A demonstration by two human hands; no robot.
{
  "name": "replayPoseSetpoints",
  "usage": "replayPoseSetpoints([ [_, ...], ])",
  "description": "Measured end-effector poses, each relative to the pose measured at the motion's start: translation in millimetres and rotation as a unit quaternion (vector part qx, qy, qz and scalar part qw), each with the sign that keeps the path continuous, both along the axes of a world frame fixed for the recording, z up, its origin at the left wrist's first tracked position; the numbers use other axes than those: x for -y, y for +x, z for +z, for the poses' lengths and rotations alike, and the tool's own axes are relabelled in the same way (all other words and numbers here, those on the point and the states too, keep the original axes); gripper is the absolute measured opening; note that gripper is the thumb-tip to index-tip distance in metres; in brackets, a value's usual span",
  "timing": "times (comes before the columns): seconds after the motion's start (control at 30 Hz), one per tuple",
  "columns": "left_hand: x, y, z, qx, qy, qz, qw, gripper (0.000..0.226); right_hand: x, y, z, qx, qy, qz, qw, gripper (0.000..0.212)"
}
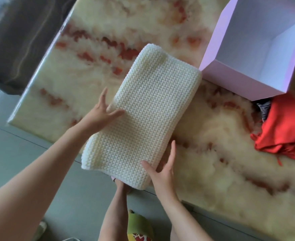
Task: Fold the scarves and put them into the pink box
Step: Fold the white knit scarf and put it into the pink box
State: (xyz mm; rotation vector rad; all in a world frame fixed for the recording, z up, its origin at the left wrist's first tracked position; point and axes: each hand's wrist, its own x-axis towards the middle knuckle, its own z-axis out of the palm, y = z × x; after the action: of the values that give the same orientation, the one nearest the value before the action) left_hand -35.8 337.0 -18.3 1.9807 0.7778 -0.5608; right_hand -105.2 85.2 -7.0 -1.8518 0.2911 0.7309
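**A:** What takes up the most room?

**B:** The glossy cream marble table with red veins. On its far right corner stands the open pink cardboard box. It looks empty as far as I can see inside, so I'd say no scarf is packed yet.

**A:** And the scarf being worked on?

**B:** The thick cream knitted scarf is folded into a long pad that lies diagonally on the table. Its far end is just beside the box's near corner, and its near end hangs past the table edge. I'd guess it was laid there so the last fold and the lift into the box are short moves.

**A:** What else is there?

**B:** A crumpled red cloth lies on the table, right of the scarf and below the box. It is probably another scarf, pushed aside to leave folding space.

**A:** How are the hands placed?

**B:** They flank the pad. The left hand is at its left edge with the fingers apart and straight, the tips touching the knit. The right hand is at the near right corner, with the thumb lying on top and straight fingers along the side. Neither hand is clenched, so they seem to square up or steady the pad rather than grip it.

**A:** Anything smaller?

**B:** A bit of dark-and-white striped fabric is wedged between the red cloth and the box, mostly hidden.
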Motion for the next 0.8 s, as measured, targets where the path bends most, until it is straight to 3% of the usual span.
replayPoseSetpoints([
  [0.1,-19,-36,0,-0.089,-0.044,-0.001,0.995,0.104,13,-9,-5,-0.089,0.038,-0.025,0.995,0.104],
  [0.23,-23,-63,8,-0.097,-0.150,0.031,0.983,0.102,16,-15,-7,-0.059,0.015,0.026,0.998,0.104],
  [0.27,-19,-65,13,-0.095,-0.165,0.046,0.981,0.110,15,-14,-6,-0.055,0.020,0.028,0.998,0.103],
  [0.37,-12,-74,21,-0.079,-0.167,0.050,0.982,0.127,15,-15,-4,-0.043,0.037,0.028,0.998,0.101],
  [0.63,0,-101,46,0.002,-0.195,0.015,0.981,0.127,19,-22,10,-0.020,0.070,0.024,0.997,0.099],
  [0.7,4,-103,57,0.024,-0.202,0.032,0.979,0.123,21,-20,23,0.025,0.046,0.038,0.998,0.091],
  [0.8,6,-89,76,0.058,-0.189,0.079,0.977,0.119,24,4,48,0.091,0.045,0.018,0.995,0.062],
])
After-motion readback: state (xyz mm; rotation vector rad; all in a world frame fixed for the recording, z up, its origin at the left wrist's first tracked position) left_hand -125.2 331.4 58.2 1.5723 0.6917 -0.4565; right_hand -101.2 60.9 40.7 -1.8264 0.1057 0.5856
